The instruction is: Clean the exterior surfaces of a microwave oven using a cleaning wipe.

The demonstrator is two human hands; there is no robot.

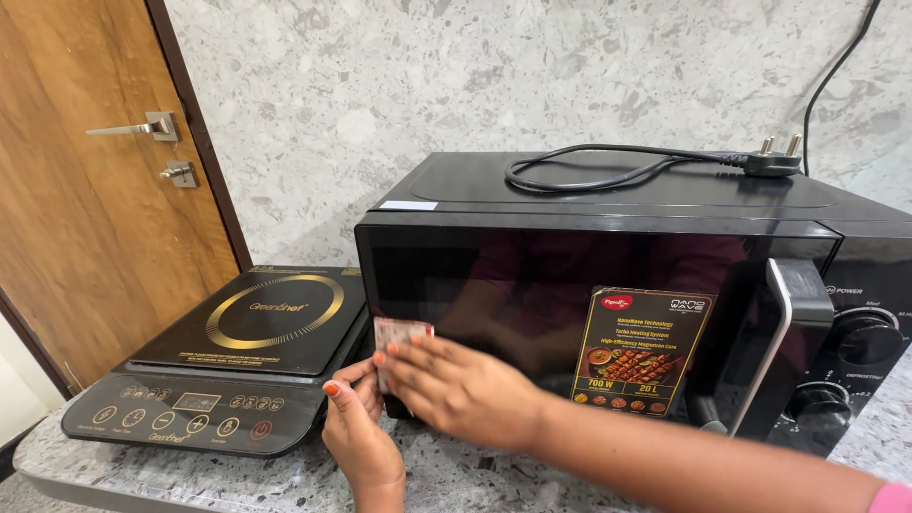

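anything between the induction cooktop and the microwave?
Head view: both hands, the left hand and right hand, pinch a small sticker at the microwave door's lower left corner, beside the cooktop.

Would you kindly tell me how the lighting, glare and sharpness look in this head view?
Head view: even, soft light, no harsh shadows; the glossy microwave door mirrors a person's torso; faint sheen on the induction cooktop; both hands, left hand and right hand, and the small packet look sharp, unblurred.
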